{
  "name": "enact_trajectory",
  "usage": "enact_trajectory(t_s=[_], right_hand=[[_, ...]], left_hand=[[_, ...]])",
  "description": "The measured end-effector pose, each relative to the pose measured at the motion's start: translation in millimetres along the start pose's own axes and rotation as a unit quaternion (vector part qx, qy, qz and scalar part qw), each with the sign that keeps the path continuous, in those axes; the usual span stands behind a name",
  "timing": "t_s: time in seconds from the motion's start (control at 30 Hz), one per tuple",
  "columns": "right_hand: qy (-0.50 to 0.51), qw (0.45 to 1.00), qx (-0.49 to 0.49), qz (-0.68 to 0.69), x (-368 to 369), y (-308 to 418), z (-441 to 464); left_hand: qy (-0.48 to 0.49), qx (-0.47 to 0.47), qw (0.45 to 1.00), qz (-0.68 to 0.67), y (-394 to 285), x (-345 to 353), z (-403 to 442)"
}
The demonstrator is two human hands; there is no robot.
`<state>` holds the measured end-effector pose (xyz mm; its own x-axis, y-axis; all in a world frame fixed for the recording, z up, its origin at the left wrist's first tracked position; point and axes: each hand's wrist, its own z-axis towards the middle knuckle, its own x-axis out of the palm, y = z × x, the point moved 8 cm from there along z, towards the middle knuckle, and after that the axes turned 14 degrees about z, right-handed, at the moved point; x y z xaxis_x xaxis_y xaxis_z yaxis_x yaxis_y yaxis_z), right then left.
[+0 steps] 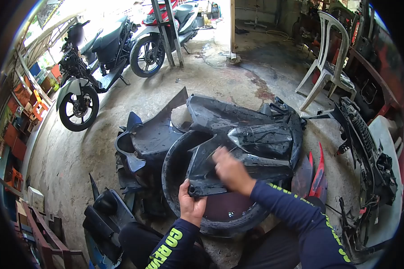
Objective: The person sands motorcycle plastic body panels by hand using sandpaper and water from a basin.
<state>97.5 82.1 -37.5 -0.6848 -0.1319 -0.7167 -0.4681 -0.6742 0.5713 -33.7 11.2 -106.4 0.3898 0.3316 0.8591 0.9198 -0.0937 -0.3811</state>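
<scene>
A black plastic motorcycle body panel [267, 168], wet and smeared, lies tilted over a round black tub [168, 186]. My left hand [193, 205] grips the panel's near left corner, thumb on top. Over the panel's left part is my right hand [232, 171], its fingers curled and slightly blurred. Whatever sits under those fingers is hidden. Dark reddish liquid shows in the tub below the panel. Left of the tub stands another dark fairing piece [152, 139].
More dark body parts [105, 208] lie at my left knee. Red pointed panels [318, 172] rest on the right, near a black motorcycle frame piece [361, 134]. A plastic chair [330, 62] stands back right. Two motorbikes, one partly stripped [87, 87] and one red [159, 38], are parked back left.
</scene>
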Motion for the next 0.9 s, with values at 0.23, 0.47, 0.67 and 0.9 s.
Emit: enact_trajectory(t_s=[0.23,0.47,0.67,0.9], right_hand=[[0.005,0.994,0.068,-0.087,-4.9,-16.4,5.9],[-0.032,0.990,0.093,-0.100,-2.6,-36.5,11.8],[-0.030,0.992,0.096,-0.072,-8.6,-24.9,10.2],[-0.026,0.990,0.017,-0.136,1.4,2.6,1.7]], left_hand=[[-0.007,-0.003,1.000,-0.007,2.0,4.8,-5.0],[0.008,-0.010,1.000,-0.014,3.7,-3.3,-3.7],[-0.026,-0.020,0.999,-0.015,5.1,-11.3,-0.9],[-0.011,-0.023,1.000,-0.016,4.8,-15.2,3.2]])
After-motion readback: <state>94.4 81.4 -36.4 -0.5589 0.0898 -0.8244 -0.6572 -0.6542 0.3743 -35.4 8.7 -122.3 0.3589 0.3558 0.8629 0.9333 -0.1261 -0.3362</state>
